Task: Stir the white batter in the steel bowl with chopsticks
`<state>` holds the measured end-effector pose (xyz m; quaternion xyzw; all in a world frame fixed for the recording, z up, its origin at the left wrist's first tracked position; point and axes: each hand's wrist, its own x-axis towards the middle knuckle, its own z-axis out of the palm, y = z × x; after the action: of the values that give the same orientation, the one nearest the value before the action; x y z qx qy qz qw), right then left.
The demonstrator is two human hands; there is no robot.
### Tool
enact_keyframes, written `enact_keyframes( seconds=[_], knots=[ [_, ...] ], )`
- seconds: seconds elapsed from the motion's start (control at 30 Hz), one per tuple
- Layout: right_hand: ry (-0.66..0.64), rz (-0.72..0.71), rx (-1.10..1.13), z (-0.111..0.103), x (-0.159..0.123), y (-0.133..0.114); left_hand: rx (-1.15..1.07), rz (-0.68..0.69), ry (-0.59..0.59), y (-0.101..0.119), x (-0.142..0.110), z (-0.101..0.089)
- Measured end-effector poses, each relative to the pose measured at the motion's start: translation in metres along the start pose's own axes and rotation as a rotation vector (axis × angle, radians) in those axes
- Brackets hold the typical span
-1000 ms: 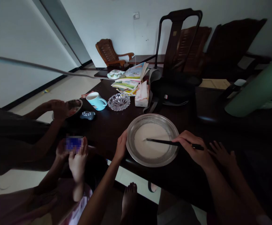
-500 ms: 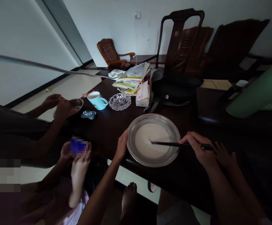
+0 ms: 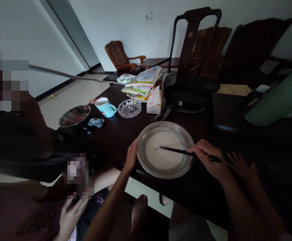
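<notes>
The right grip (image 3: 207, 155) is closed around a dark stick (image 3: 173, 149), its tip in the pale liquid (image 3: 163, 160). The metal bowl (image 3: 165, 174) sits on the desk (image 3: 115, 139) between the two grips. The left grip (image 3: 131, 155) lies against its near side; I cannot tell whether the fingers close on it, as the bowl hides them.

The stick should be light and stiff, best held along its outer half, as here. The bowl probably feels rigid, bottom-heavy and smooth, perhaps slippery if wet; its flared rim offers the surest hold, and tilting could slop the liquid.

Beyond the grips, booklets (image 3: 142, 78) carry print too small to read, and a black bag (image 3: 191, 95) bears an illegible pale tag (image 3: 180, 103). Left of the left grip, dark cloth (image 3: 95, 209) shows partial pink lettering.
</notes>
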<state>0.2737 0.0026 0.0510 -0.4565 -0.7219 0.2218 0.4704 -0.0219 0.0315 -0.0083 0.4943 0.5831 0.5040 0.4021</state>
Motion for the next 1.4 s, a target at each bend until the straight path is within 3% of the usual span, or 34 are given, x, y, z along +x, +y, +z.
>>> enact_keyframes(
  seconds=[0.1,0.27,0.43,0.63,0.8,0.97,1.13,1.3,1.4],
  knots=[
    [0.067,0.021,-0.024,-0.0006,-0.0006,0.0007,-0.013,-0.002,-0.009,-0.0001,-0.0010,0.0000],
    [-0.024,-0.021,0.005,-0.0001,0.0002,-0.0034,0.006,0.001,-0.001,0.0038,-0.0034,-0.0008],
    [0.104,0.048,-0.005,-0.0011,-0.0024,-0.0028,-0.006,0.007,-0.007,0.0015,-0.0042,-0.0013],
    [-0.036,0.010,0.022,0.0029,-0.0057,-0.0015,-0.016,-0.005,-0.002,-0.0002,-0.0052,-0.0010],
    [0.047,0.039,0.012,0.0002,-0.0041,-0.0006,0.009,-0.002,0.002,0.0030,-0.0042,-0.0005],
    [-0.018,-0.010,0.030,-0.0003,-0.0021,-0.0019,0.007,-0.001,0.000,0.0046,-0.0035,0.0020],
    [0.058,0.073,0.005,-0.0014,-0.0016,-0.0011,0.015,0.005,-0.003,0.0051,-0.0027,0.0035],
    [-0.045,0.041,0.053,-0.0004,-0.0003,-0.0029,0.009,-0.001,-0.002,0.0036,-0.0019,0.0032],
    [0.020,0.081,0.061,-0.0011,0.0002,-0.0027,0.004,-0.003,-0.005,0.0029,-0.0018,0.0030]
  ],
)
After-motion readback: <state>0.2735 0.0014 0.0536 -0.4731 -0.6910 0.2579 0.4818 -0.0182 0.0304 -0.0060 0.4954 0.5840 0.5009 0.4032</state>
